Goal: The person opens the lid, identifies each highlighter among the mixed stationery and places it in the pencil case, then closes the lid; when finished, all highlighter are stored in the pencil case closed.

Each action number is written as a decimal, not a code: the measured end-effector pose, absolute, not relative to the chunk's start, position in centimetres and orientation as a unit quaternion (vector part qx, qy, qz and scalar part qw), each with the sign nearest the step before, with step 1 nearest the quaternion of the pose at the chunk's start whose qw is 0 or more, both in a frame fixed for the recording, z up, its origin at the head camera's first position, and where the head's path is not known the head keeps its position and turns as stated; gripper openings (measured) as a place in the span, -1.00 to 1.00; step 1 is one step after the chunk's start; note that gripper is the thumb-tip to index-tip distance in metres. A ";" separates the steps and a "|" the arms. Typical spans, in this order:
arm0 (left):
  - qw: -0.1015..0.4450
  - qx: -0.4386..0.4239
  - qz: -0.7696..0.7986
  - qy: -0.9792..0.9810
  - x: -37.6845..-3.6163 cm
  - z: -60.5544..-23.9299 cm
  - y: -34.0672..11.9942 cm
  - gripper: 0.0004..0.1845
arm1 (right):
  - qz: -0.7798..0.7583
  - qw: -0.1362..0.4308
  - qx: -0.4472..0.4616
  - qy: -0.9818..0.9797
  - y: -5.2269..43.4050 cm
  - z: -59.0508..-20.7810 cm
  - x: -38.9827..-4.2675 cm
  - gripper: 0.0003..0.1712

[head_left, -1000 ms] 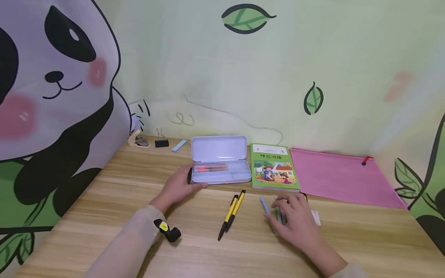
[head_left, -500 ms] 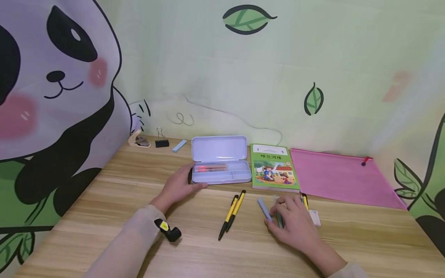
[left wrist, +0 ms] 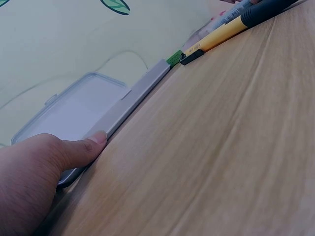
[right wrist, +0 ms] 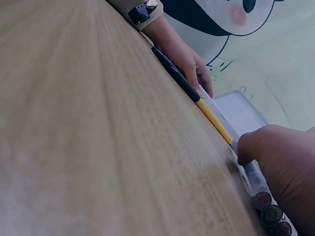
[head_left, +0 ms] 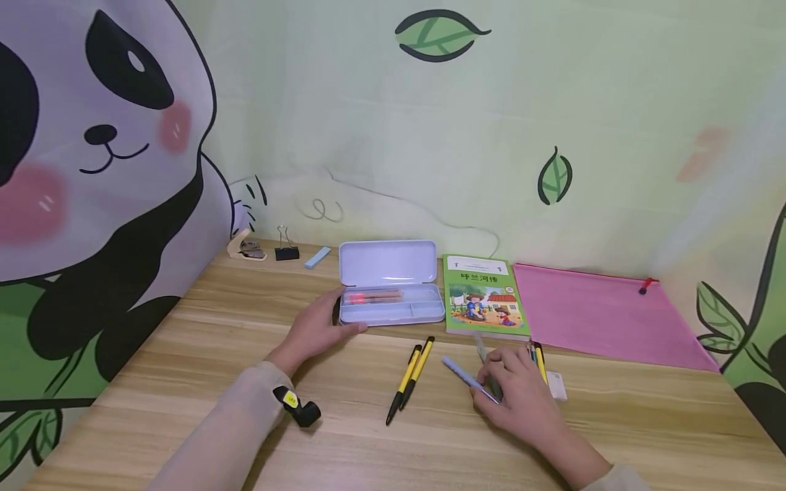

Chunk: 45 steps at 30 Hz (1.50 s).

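Note:
An open lavender pencil case (head_left: 391,314) stands at the back of the desk with reddish-tipped sticks in its rear compartment. My left hand (head_left: 316,326) holds its left end, the thumb (left wrist: 86,150) along the front edge. Right of centre, my right hand (head_left: 518,389) bends over several pens. A light blue pen (head_left: 460,372) slants out between its thumb and fingers. A grey-green pen (head_left: 480,348) shows beside it, partly under the fingers. Beneath the palm, several round pen ends (right wrist: 271,215) appear in the right wrist view; the rest is hidden.
Two yellow-and-black pens (head_left: 410,378) lie between the hands. A green book (head_left: 485,296) and pink zip pouch (head_left: 608,314) lie behind. A white eraser-like block (head_left: 556,385) is right of the hand. Stapler (head_left: 247,247), binder clip (head_left: 286,252) and blue strip (head_left: 317,257) sit back left.
The blue pen has swung and slid left, and more of it shows. The grey-green pen's end has come out further toward the book. My left hand stays on the pencil case.

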<state>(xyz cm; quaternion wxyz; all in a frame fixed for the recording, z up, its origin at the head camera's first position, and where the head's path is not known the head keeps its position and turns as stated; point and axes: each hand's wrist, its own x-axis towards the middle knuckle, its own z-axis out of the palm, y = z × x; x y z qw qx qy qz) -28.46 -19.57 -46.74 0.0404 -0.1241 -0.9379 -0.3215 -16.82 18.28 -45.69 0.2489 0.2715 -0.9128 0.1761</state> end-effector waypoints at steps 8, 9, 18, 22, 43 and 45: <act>0.046 -0.128 -0.322 -0.937 -28.6 -46.8 -19.7 0.05 | 0.222 0.284 0.273 -0.892 18.2 -45.5 -17.1 -0.79; 0.047 -0.127 -0.323 -0.937 -28.6 -46.8 -19.7 0.05 | 0.226 0.288 0.273 -0.890 18.2 -45.5 -17.1 -0.79; 0.049 -0.128 -0.324 -0.936 -28.5 -46.6 -19.8 0.05 | 0.238 0.290 0.256 -0.891 18.0 -45.1 -16.9 -0.74; 0.049 -0.129 -0.325 -0.936 -28.3 -46.5 -19.8 0.05 | 0.285 0.291 0.262 -0.875 17.9 -45.1 -16.8 -0.74; 0.059 -0.137 -0.335 -0.930 -28.3 -46.9 -19.6 0.01 | 0.408 0.337 0.313 -0.789 10.8 -44.2 -17.7 -0.68; 0.059 -0.136 -0.334 -0.931 -28.3 -46.7 -19.6 0.01 | 0.440 0.311 0.295 -0.789 9.0 -43.9 -18.3 -0.74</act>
